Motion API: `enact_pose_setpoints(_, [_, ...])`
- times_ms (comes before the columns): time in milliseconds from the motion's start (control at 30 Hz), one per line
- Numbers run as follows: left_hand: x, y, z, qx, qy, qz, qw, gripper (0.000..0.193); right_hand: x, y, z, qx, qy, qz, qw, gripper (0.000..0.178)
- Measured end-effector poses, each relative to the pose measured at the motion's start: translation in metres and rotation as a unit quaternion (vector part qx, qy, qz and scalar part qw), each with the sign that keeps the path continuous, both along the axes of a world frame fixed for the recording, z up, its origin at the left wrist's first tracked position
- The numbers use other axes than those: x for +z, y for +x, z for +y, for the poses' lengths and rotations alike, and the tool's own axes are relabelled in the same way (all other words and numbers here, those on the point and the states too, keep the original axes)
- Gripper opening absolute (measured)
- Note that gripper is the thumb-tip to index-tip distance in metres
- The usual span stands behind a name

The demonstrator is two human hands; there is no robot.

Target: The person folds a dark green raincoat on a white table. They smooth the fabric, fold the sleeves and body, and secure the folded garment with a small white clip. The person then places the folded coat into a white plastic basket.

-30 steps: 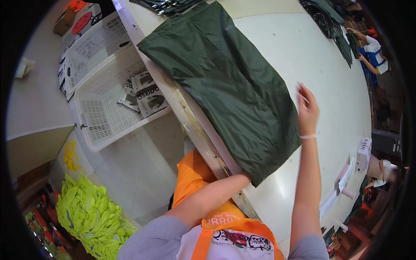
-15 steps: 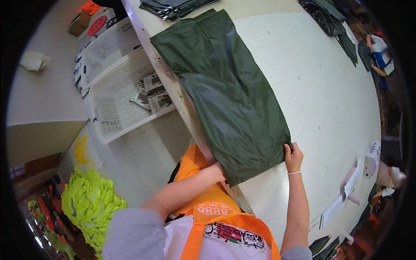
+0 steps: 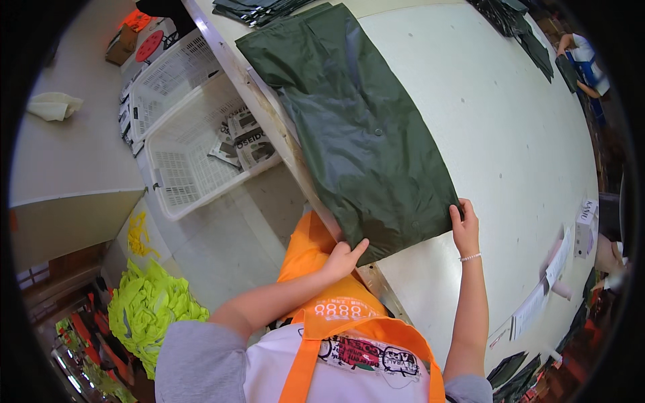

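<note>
A folded rain garment (image 3: 366, 134) of shiny dark green fabric lies lengthwise along the table's left edge. Small round snaps show on its upper face. My left hand (image 3: 344, 260) grips the near left corner, thumb on top and the other fingers partly hidden beneath the cloth. At the near right corner, my right hand (image 3: 465, 225) pinches the fabric between thumb and fingers. The near hem runs fairly straight between both hands, and the garment's left side reaches the table edge.
The white table (image 3: 524, 154) extends right. Flat dark packages (image 3: 259, 10) lie beyond the garment. White plastic crates (image 3: 181, 158), one with printed packets, stand left of the table. A neon yellow cloth pile (image 3: 151, 309) is lower left. A co-worker (image 3: 584, 64) is at the far right.
My left hand has come out from under the near left corner, its thumb now on top. The near hem has risen slightly and the fabric lies smoother, showing a snap.
</note>
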State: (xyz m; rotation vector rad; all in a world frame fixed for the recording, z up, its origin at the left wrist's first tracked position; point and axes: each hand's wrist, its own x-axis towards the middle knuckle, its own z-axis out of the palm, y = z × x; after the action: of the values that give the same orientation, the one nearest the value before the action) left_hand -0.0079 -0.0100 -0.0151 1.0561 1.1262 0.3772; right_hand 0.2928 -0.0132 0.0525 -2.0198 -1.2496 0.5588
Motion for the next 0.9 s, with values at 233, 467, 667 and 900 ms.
enact_pose_setpoints(233, [0.01, 0.027, 0.013, -0.349, -0.074, 0.024, 0.934, 0.074, -0.019, 0.031, 0.018, -0.057, -0.222, -0.21, 0.95, 0.026])
enact_pose_setpoints(467, [0.107, -0.051, 0.237, -0.021, 0.323, 0.163, 0.932, 0.022, 0.017, -0.045, 0.087, 0.061, 0.044, -0.235, 0.969, 0.026])
enact_pose_setpoints(667, [0.075, -0.044, 0.471, 0.006, 0.563, 0.321, 0.761, 0.044, -0.008, -0.121, 0.223, 0.106, 0.05, -0.192, 0.974, 0.031])
enact_pose_setpoints(900, [0.059, 0.016, 0.56, -0.247, 0.327, 0.255, 0.876, 0.033, -0.023, -0.157, 0.318, 0.125, 0.031, -0.089, 0.988, 0.018])
